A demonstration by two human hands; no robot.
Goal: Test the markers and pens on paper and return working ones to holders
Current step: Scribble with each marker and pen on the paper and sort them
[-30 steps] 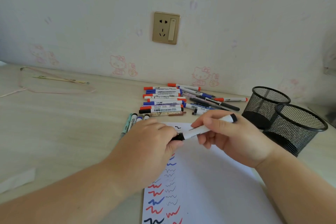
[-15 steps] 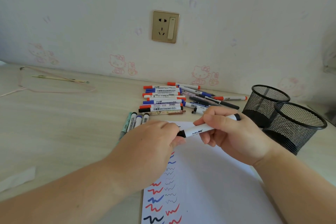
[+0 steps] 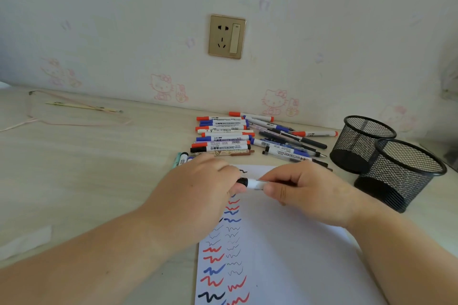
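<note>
Hands meet over the top of the paper [image 3: 285, 255], each on one end of a white marker [image 3: 255, 184] held roughly level just above the sheet. Left hand [image 3: 198, 195] grips the black end, fingers curled round it; whether that end is a cap on or coming off is hard to tell, since the fingers cover it. Right hand [image 3: 309, 193] pinches the white barrel, thumb near side, fingers curled over the far side. Only a short stretch of the marker shows between the two hands.

Paper lies near-centre on the pale wood desk [image 3: 86, 181], its left side filled with two columns of test squiggles [image 3: 223, 255] in red, blue and black, one more black squiggle at the far edge.

Beyond the paper, a pile of markers and pens [image 3: 223, 136] lies flat: red-, blue- and black-capped whiteboard markers stacked side by side on the left, thinner pens crossed over each other on the right. A few more markers [image 3: 182, 158] stick out just beyond the left hand.

Two black mesh holders stand at right, touching or nearly so: far holder [image 3: 361, 143], near holder [image 3: 406, 173]. Nothing shows above either rim.

Wall socket [image 3: 226, 36] on the far wall, pink cord [image 3: 74, 121] and a thin stick [image 3: 81, 106] far left on the desk.
</note>
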